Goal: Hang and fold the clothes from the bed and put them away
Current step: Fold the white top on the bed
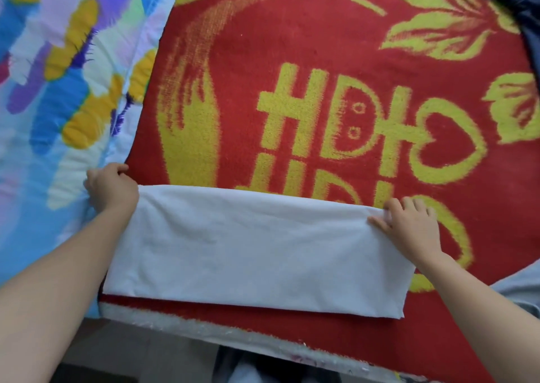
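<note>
Over past the left fingers there's a bright patchwork quilt, not part of the job as far as I can tell. The left hand sits at the far left corner of the white garment, fingers curled in tight, and it looks like they've got hold of that corner, though the edge itself is hidden under the hand. Between the two sets of fingers the garment lies flat as a long folded strip on the red blanket, close to the near edge of the bed. The right hand has the far right corner, thumb on top and fingers bent over the edge, so a pinch. I'd say we're mid-fold on this one piece. Next move probably needs both corners carried together evenly so the strip halves without skewing. Well beyond the right fingers, up in the corner, there's dark clothing that likely still needs doing. As for containers: no drawer, basket or wardrobe shows up, so I can't say where it goes.
</note>
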